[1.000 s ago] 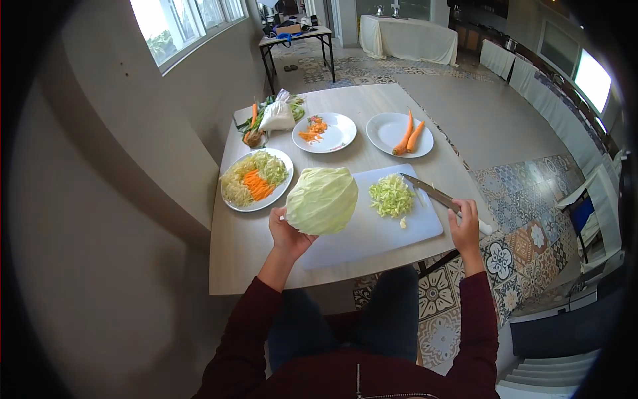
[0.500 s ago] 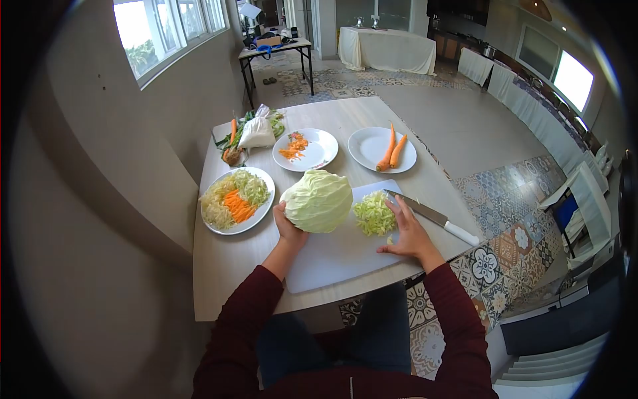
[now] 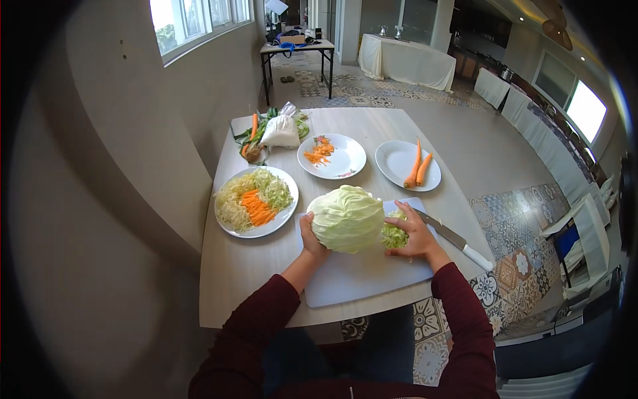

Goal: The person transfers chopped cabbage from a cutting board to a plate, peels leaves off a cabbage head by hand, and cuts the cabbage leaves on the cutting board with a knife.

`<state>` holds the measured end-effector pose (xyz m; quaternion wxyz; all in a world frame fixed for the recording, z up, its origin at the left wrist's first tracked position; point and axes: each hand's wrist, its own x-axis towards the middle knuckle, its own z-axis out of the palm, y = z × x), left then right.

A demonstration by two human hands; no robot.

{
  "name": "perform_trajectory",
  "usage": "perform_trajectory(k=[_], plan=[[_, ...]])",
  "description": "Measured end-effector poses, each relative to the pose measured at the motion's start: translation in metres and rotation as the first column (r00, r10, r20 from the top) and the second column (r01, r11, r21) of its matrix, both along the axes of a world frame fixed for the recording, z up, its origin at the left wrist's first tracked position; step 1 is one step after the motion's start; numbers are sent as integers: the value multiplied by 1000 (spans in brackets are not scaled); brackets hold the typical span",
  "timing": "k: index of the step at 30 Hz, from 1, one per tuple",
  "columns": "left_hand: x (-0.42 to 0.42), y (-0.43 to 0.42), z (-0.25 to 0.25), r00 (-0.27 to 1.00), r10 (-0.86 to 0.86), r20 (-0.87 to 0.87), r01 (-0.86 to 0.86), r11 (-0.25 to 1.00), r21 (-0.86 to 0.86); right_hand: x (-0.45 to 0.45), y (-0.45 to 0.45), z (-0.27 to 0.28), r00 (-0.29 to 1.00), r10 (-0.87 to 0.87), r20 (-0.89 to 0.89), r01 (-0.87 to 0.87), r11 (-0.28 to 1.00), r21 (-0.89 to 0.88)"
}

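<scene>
A pale green cabbage is held above the white cutting board by my left hand, whose fingers wrap its left side. My right hand is at the cabbage's right, fingers spread and curved, over a heap of chopped cabbage that it partly hides. Whether its fingertips touch the cabbage is hard to tell. The knife with a white handle lies along the board's right edge, its handle on the table.
On the table are a plate of shredded vegetables at left, a plate with carrot pieces, a plate with two whole carrots, and a white bag among greens at the back left.
My right hand has left the knife, which now lies flat, and moved left beside the cabbage. My left hand keeps hold of the cabbage. The camera view has shifted.
</scene>
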<state>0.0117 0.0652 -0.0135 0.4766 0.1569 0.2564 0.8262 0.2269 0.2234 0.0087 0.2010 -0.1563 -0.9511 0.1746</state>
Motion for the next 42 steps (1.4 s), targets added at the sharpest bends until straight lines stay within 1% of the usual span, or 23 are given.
perform_trajectory(k=[2,5,8,11,14,17,20,23,26,29,32,35,38,42], plan=[[-4,2,-7,1000,-13,-25,13,1000,16,-3,3,-1,999,17,36,-18,999,33],[-3,2,-6,1000,-12,8,12,999,31,-7,2,-2,999,28,-18,-27,999,31],[-4,4,-9,1000,5,6,-6,999,40,-9,-4,1,996,37,-84,-35,999,33],[-5,4,-10,999,7,44,-8,1000,21,-12,-2,-6,992,20,-121,-14,999,51],[-3,3,-5,998,19,54,-20,1000,21,-16,-2,-10,991,-23,-131,26,999,20],[-7,5,-10,998,57,41,-57,998,-4,-20,0,-8,988,-26,-151,26,1000,0],[-5,2,-1,993,86,76,-85,996,-14,-23,2,-12,978,-11,-207,28,996,80],[-7,5,-6,989,59,135,-63,998,27,-27,0,-17,968,-68,-242,98,989,114],[-7,4,-3,987,37,157,-46,997,57,-26,-3,-16,956,-72,-283,113,985,132],[-11,8,-13,986,0,169,-15,996,90,-22,-5,-16,950,-67,-306,113,984,135],[-10,7,-11,989,25,146,-35,997,72,-20,-9,-15,945,-66,-320,102,990,95],[-10,5,-10,988,-8,152,-3,997,72,-19,-13,-13,943,-63,-326,98,991,93],[-3,1,2,994,53,91,-54,999,5,-18,-11,-15,933,-51,-355,94,990,105],[-4,2,-3,996,35,83,-37,999,25,-17,-12,-10,937,-62,-343,88,994,60]])
